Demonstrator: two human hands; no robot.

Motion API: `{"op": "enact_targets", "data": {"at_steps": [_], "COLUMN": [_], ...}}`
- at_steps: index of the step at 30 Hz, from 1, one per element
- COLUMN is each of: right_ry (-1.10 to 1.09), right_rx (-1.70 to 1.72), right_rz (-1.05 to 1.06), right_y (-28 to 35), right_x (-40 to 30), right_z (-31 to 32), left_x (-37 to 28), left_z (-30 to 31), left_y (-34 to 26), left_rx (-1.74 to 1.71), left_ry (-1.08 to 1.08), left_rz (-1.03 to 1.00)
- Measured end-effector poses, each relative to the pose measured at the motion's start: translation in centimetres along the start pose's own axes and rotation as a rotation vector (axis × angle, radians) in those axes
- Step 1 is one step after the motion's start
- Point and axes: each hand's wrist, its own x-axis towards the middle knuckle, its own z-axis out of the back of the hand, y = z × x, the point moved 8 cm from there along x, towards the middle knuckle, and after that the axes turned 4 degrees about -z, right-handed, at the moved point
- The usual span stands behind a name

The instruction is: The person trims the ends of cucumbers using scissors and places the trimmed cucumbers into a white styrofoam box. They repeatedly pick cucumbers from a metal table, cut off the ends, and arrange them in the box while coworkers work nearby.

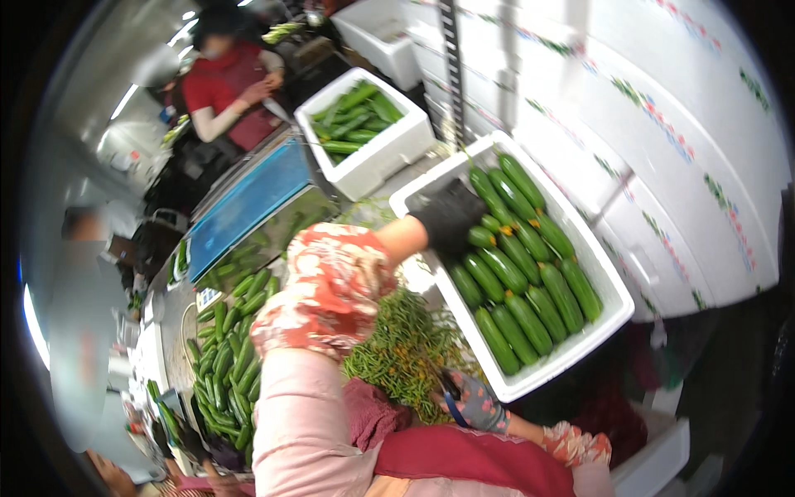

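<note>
My left hand [448, 214], in a black glove, reaches into a white foam box [562, 366]. Two cucumber ends [482, 237] stick out from under its fingers, which are partly hidden. Rows of green cucumbers [528, 273], some with yellow blossom ends, line the box. Close to my body, my right hand [475, 401] wears a grey flowered glove and grips a black-handled tool [450, 385] with a blue band. Its working end is hard to make out. Beside that hand lies a heap of thin green stem trimmings [404, 348].
Loose cucumbers [227, 366] pile up to the left, next to a blue-topped metal platform [254, 205]. Another foam box [372, 168] holds more cucumbers. Stacked white foam boxes [652, 155] wall off the right. A dark red cloth [376, 413] lies nearby. A co-worker [227, 93] stands behind; another person's gloved hands [186, 438] show lower left.
</note>
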Motion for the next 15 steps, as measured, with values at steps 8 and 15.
{"op": "enact_targets", "data": {"at_steps": [8, 15], "right_ry": [-0.178, -0.174], "right_rx": [-0.322, 0.557], "right_rz": [0.135, 0.145], "right_y": [-0.7, 0.7], "right_x": [-1.8, -0.4], "right_z": [0.8, 0.8], "left_x": [-2.7, -15.8], "left_z": [8.8, 11.1], "left_y": [-2.9, -12.2], "left_rx": [-0.282, -0.226], "left_ry": [-0.182, -0.393], "left_rz": [0.344, 0.606]}}
